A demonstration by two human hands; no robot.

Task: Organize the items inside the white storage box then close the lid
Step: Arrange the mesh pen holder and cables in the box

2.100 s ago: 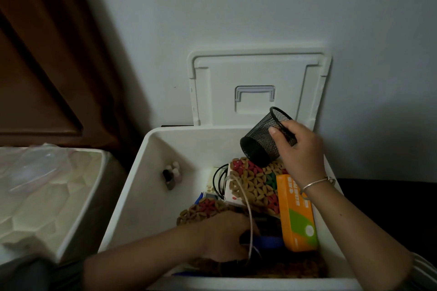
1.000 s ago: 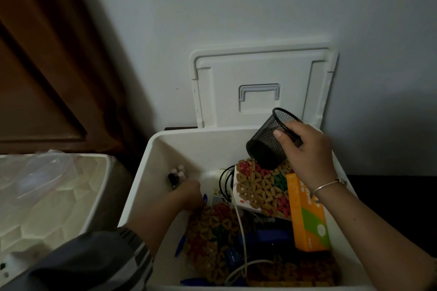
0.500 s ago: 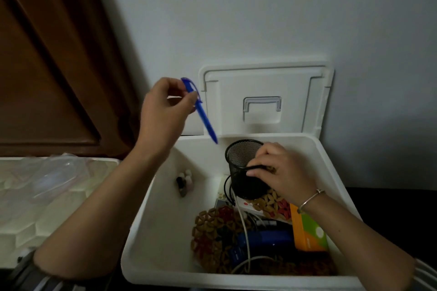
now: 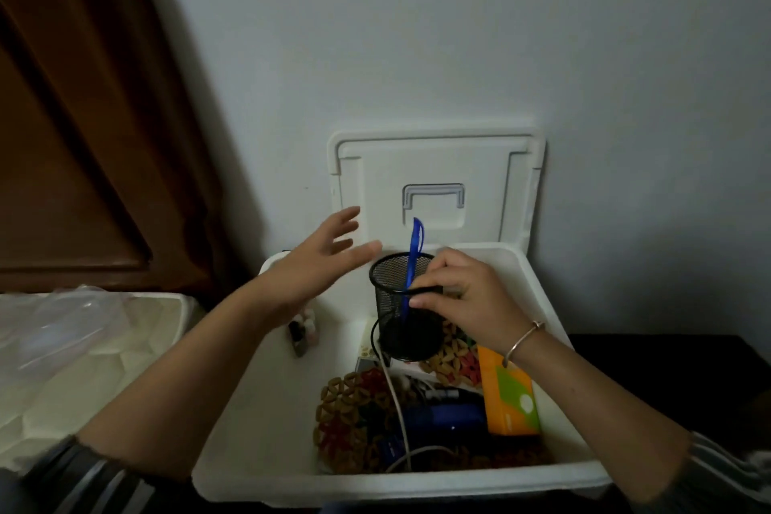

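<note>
Since half a second ago the blue pen (image 4: 417, 238) has left the left hand (image 4: 321, 259) and now stands in the mesh cup (image 4: 388, 292), clip end up and leaning on the rim. That hand, which was pinching the pen above the box, is now empty with its fingers spread, just left of the cup.

The white storage box (image 4: 267, 388) sits open against the wall. Its lid (image 4: 434, 163) leans upright behind it, handle facing out, so closing is not yet begun. Inside, the clutter lies toward the right and front: a woven mat (image 4: 346, 413) of brown, red and green pieces, an orange carton (image 4: 509, 405) on its edge by the right wall, and a pale cable (image 4: 396, 409) trailing over them. The left part of the floor shows white.

The right hand (image 4: 463, 296) pinches the cup's near rim between thumb and fingers, as it did before, probably to keep the light cup upright on the uneven pile while pens drop in. The cup stands toward the back of the box, in the same spot as earlier.

Some small bottles (image 4: 301, 332) stand by the left wall, below the left wrist, unmoved.
</note>
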